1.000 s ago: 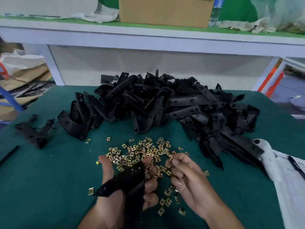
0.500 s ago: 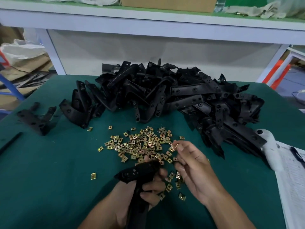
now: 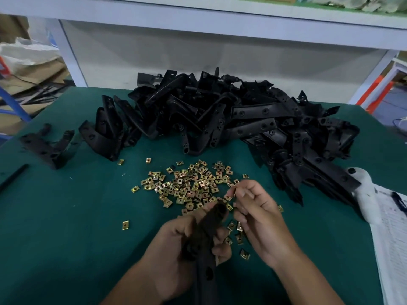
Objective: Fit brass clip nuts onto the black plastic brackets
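Observation:
My left hand (image 3: 176, 245) grips a long black plastic bracket (image 3: 209, 238), blurred, its upper end pointing up toward the nuts. My right hand (image 3: 257, 214) pinches one brass clip nut (image 3: 234, 192) between thumb and fingers, just above and to the right of the bracket's end. A scatter of several brass clip nuts (image 3: 189, 183) lies on the green mat beyond both hands. A big heap of black brackets (image 3: 231, 119) fills the back of the table.
A lone bracket (image 3: 46, 146) lies at the left, with a black strip (image 3: 13, 177) near the left edge. White paper sheets with a pen (image 3: 394, 216) lie at the right edge. A white shelf frame (image 3: 220, 20) stands behind the table.
The bracket in my left hand has swung more upright. My right hand has lifted a nut off the scatter and brought it nearer to the bracket's end.

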Demonstrator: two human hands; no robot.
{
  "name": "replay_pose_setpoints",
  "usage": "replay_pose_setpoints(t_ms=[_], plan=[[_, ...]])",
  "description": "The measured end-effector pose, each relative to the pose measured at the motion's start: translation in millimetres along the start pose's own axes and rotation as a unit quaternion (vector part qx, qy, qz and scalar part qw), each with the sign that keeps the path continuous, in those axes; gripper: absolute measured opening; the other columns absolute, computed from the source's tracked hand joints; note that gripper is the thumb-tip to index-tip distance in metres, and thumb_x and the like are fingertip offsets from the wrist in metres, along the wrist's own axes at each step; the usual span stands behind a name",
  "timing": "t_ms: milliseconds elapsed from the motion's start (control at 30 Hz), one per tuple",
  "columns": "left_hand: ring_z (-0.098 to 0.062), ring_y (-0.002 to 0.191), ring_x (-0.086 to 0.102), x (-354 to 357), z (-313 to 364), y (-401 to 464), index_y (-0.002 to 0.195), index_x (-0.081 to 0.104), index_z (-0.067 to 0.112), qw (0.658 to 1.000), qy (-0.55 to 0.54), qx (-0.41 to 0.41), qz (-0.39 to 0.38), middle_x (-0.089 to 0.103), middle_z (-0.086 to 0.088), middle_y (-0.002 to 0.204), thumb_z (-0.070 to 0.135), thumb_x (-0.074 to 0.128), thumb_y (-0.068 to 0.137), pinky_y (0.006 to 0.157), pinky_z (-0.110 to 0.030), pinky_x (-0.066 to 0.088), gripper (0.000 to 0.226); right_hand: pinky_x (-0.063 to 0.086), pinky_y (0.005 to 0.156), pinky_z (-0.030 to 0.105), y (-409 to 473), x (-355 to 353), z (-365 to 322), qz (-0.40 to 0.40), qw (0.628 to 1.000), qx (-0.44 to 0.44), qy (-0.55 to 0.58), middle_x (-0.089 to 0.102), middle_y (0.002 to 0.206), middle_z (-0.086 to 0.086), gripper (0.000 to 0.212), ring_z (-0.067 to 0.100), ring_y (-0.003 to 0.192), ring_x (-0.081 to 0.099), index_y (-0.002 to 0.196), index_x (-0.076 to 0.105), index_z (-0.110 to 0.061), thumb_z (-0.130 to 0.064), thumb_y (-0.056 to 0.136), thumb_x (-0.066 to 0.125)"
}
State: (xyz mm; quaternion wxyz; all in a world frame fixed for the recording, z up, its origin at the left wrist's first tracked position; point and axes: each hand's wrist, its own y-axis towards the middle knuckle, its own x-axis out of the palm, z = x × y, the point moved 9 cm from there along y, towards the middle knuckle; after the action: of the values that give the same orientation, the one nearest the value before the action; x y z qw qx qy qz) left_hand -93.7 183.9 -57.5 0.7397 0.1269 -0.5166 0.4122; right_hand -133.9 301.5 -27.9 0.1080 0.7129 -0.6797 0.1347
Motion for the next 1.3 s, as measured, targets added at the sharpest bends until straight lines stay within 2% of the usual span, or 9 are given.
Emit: replay_pose_setpoints(t_ms=[300,400,600,733,833,933,1000,1100,1300], plan=[[-0.034,0.076,0.063,21.8,-3.1,5.5,0.097,0.071,0.010,0.995,-0.096,-0.018,-0.023,0.064,-0.029,0.111,-0.023,0.083,0.053,0.059,-0.038,0.055,0.056,0.048,0.070,0.030,-6.2,9.7,-12.2,-0.006,0.999,-0.031,-0.042,0.070,0.094,0.001,0.032,0.012,0.078,0.061,0.091,0.066,-0.026,-0.053,0.079,0.078],[-0.028,0.076,0.068,16.6,-9.8,9.0,0.103,0.070,0.014,0.995,-0.099,-0.031,0.011,0.064,-0.028,0.119,-0.012,0.081,0.067,0.054,-0.034,0.056,0.046,0.052,0.077,0.028,-9.4,3.1,-22.3,0.053,0.991,-0.089,-0.081,0.072,0.090,-0.002,0.013,0.011,0.085,0.066,0.091,0.066,-0.025,-0.038,0.090,0.071],[-0.020,0.076,0.051,26.6,-16.8,2.5,0.126,0.052,-0.002,0.993,-0.096,-0.066,-0.033,0.054,-0.020,0.111,0.003,0.059,0.080,0.063,-0.030,0.045,0.047,0.049,0.049,0.021,-11.8,1.3,-19.4,0.092,0.985,-0.104,-0.103,0.073,0.090,-0.002,0.008,0.011,0.062,0.062,0.097,0.068,-0.025,-0.027,0.091,0.062],[-0.012,0.073,0.052,24.3,-2.6,1.0,0.137,0.048,-0.006,0.999,0.012,0.009,-0.039,0.059,-0.014,0.112,0.008,0.086,0.074,0.058,-0.022,0.043,0.074,0.051,0.074,0.021,-6.3,-3.6,-19.6,0.069,0.990,-0.090,-0.086,0.075,0.094,0.000,0.005,0.007,0.083,0.066,0.095,0.074,-0.032,-0.034,0.093,0.070],[-0.012,0.075,0.063,20.1,4.1,4.5,0.136,0.057,-0.002,0.996,0.073,0.051,-0.010,0.067,-0.014,0.121,0.027,0.090,0.073,0.055,-0.022,0.050,0.076,0.050,0.073,0.034,-3.7,-1.4,-11.9,0.030,0.996,-0.053,-0.060,0.073,0.100,-0.001,0.017,0.016,0.078,0.064,0.094,0.071,-0.028,-0.043,0.086,0.073],[-0.021,0.092,0.075,16.4,13.3,4.8,0.123,0.070,0.012,0.977,0.188,0.098,0.031,0.073,-0.011,0.121,0.031,0.079,0.082,0.066,-0.025,0.059,0.046,0.044,0.063,0.028,-2.3,-4.4,-9.2,0.039,0.997,-0.038,-0.055,0.062,0.081,-0.008,0.032,0.010,0.067,0.052,0.092,0.071,-0.027,-0.053,0.077,0.081],[-0.018,0.080,0.075,8.8,21.7,2.7,0.105,0.079,0.021,0.939,0.310,0.125,0.079,0.078,-0.009,0.096,0.037,0.073,0.085,0.063,-0.027,0.058,0.026,0.037,0.067,0.034,-1.0,-11.0,-12.7,0.058,0.995,-0.050,-0.058,0.060,0.079,-0.011,0.030,0.010,0.071,0.048,0.089,0.071,-0.027,-0.053,0.077,0.081],[-0.029,0.073,0.073,2.8,29.5,1.6,0.104,0.079,0.026,0.904,0.388,0.147,0.098,0.076,-0.019,0.086,0.047,0.072,0.084,0.064,-0.037,0.059,0.030,0.036,0.072,0.031,-0.3,-16.5,-18.5,0.068,0.994,-0.060,-0.066,0.064,0.079,-0.015,0.017,0.005,0.074,0.051,0.086,0.073,-0.030,-0.045,0.079,0.077],[-0.016,0.086,0.076,3.5,38.6,-3.1,0.106,0.076,0.044,0.846,0.490,0.186,0.100,0.079,0.005,0.096,0.046,0.069,0.086,0.066,-0.026,0.060,0.021,0.033,0.068,0.028,-1.4,-12.9,-15.1,0.029,0.997,-0.026,-0.063,0.062,0.075,-0.009,0.013,0.018,0.073,0.043,0.080,0.074,-0.025,-0.037,0.078,0.077]])
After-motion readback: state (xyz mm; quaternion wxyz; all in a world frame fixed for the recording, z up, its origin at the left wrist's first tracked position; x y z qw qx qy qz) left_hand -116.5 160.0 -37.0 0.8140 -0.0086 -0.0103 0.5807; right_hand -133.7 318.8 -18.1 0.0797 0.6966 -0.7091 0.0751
